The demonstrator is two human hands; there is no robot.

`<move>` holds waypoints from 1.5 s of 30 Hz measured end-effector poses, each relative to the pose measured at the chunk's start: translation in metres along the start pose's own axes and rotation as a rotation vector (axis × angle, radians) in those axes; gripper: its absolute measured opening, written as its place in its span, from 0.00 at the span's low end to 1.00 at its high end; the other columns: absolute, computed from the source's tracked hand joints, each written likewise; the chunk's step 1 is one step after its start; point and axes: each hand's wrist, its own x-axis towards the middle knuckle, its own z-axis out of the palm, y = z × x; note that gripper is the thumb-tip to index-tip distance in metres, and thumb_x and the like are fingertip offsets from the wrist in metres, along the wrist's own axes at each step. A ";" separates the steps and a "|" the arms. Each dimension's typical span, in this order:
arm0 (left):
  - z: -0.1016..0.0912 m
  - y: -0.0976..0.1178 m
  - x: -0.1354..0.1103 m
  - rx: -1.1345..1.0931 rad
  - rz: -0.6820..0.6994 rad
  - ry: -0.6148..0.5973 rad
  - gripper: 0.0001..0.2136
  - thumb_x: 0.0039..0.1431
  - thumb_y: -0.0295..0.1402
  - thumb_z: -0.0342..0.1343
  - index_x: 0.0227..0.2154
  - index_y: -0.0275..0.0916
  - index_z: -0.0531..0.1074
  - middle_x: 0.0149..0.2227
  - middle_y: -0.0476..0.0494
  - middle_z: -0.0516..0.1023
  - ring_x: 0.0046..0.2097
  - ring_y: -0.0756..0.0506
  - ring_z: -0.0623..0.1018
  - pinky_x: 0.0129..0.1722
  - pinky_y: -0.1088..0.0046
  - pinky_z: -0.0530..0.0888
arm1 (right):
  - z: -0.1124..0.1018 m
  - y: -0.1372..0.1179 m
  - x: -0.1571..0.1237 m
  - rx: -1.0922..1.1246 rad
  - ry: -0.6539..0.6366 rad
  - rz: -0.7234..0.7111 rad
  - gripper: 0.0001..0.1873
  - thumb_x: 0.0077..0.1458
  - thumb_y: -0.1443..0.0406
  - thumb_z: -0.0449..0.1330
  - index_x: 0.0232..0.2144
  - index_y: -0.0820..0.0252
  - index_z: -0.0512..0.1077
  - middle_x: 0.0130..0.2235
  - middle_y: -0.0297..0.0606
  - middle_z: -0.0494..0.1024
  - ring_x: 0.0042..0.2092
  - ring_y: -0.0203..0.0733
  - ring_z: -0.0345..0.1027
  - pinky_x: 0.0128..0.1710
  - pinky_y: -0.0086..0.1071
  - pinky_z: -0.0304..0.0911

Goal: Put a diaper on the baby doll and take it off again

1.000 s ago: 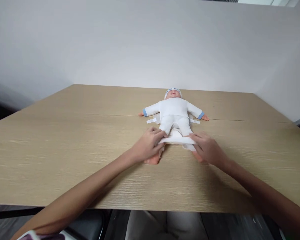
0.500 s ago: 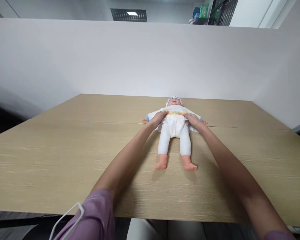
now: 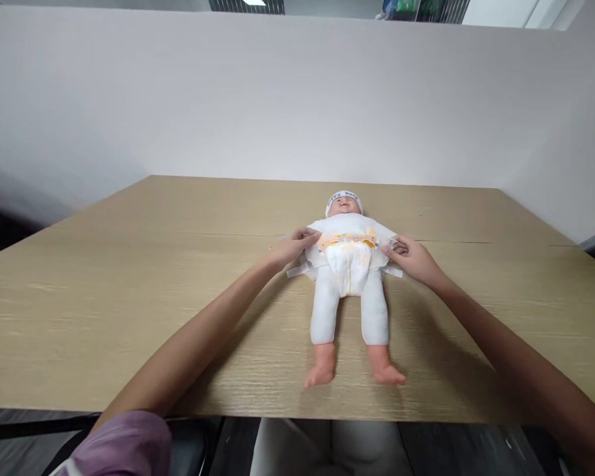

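Note:
A baby doll [image 3: 374, 311] lies on its back on the table, feet toward me, in a white outfit and a white printed headband [image 3: 344, 196]. Round its hips sits a white diaper [image 3: 350, 264] with an orange patterned waistband; pale side tabs stick out at both hips. My left hand [image 3: 295, 244] is closed at the waist on the left, its fingers pinching the diaper's side edge. On the opposite side my right hand [image 3: 414, 258] pinches the other edge between thumb and fingers. Both hands cover the doll's own hands and parts of its sleeves.
The wide wooden table [image 3: 129, 297] has a seam running across it behind the doll's waist. A white partition [image 3: 277, 99] stands along the far edge and continues on the right. My legs and a dark chair [image 3: 191, 446] are below the near edge.
My hands have moved apart, from the front of the waistband out to the doll's two sides. The doll now appears nearer to me, and the side tabs show spread outward.

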 end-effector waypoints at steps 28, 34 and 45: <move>0.100 0.052 0.003 0.969 0.612 -0.090 0.28 0.64 0.53 0.62 0.60 0.42 0.76 0.63 0.34 0.77 0.64 0.26 0.69 0.63 0.43 0.66 | -0.020 -0.015 -0.001 0.113 -0.036 0.085 0.31 0.55 0.36 0.64 0.24 0.55 0.66 0.26 0.29 0.65 0.29 0.37 0.56 0.32 0.34 0.54; 0.098 0.051 0.003 0.839 0.562 -0.088 0.37 0.60 0.45 0.66 0.70 0.43 0.64 0.64 0.35 0.76 0.65 0.27 0.68 0.64 0.45 0.65 | 0.024 -0.052 0.033 -0.034 -0.120 -0.064 0.21 0.61 0.47 0.62 0.26 0.55 0.68 0.28 0.33 0.73 0.32 0.41 0.65 0.34 0.35 0.59; 0.065 0.055 0.012 0.331 0.500 -0.343 0.38 0.62 0.45 0.69 0.71 0.46 0.62 0.69 0.34 0.73 0.70 0.31 0.70 0.66 0.49 0.71 | 0.036 -0.009 -0.025 -0.268 -0.033 -0.674 0.29 0.78 0.57 0.50 0.76 0.49 0.58 0.76 0.45 0.64 0.76 0.55 0.56 0.75 0.57 0.54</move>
